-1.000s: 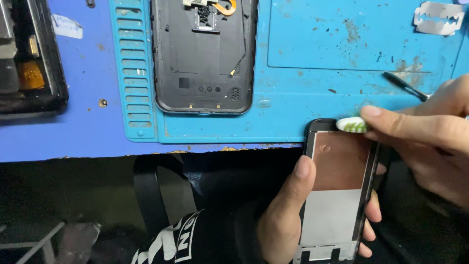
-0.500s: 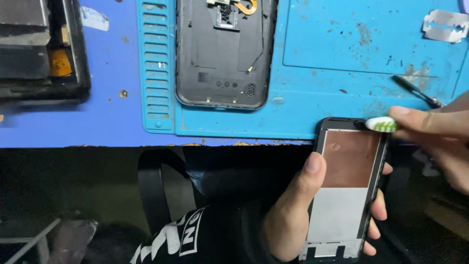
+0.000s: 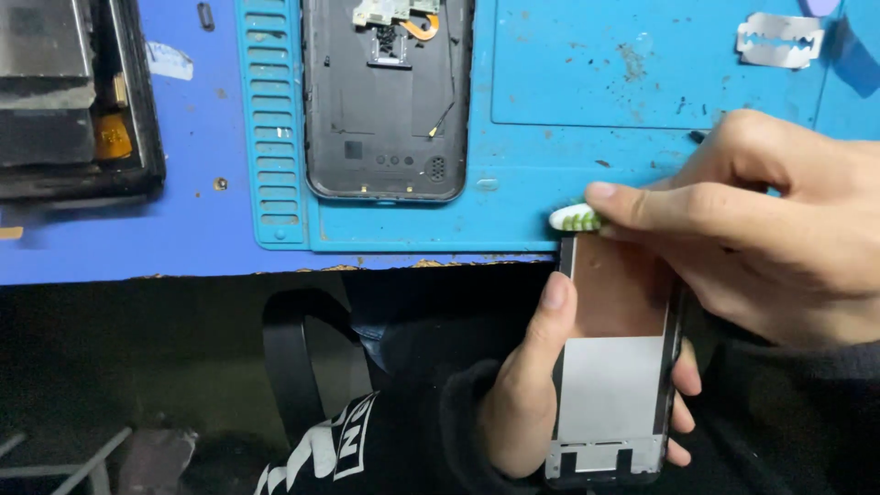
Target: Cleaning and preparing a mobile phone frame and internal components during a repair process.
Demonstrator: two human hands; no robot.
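Note:
My left hand (image 3: 527, 385) grips a phone screen assembly (image 3: 612, 367) from below, its metal back plate facing up, copper-coloured above and silver below. It is held just in front of the bench edge. My right hand (image 3: 761, 220) reaches in from the right and pinches a small white and green pick (image 3: 575, 219) against the assembly's top left corner. The fingers of my right hand cover the assembly's upper right part.
A black phone back housing (image 3: 385, 101) with an orange flex cable lies on the blue work mat (image 3: 550, 119). Another dismantled device (image 3: 73, 101) sits at the far left. A razor blade (image 3: 779, 38) lies at the back right. My dark clothing fills the space below the bench.
The pick and my right hand have slid left along the assembly's top edge, from its right corner to its left corner. The view has also shifted and moved closer.

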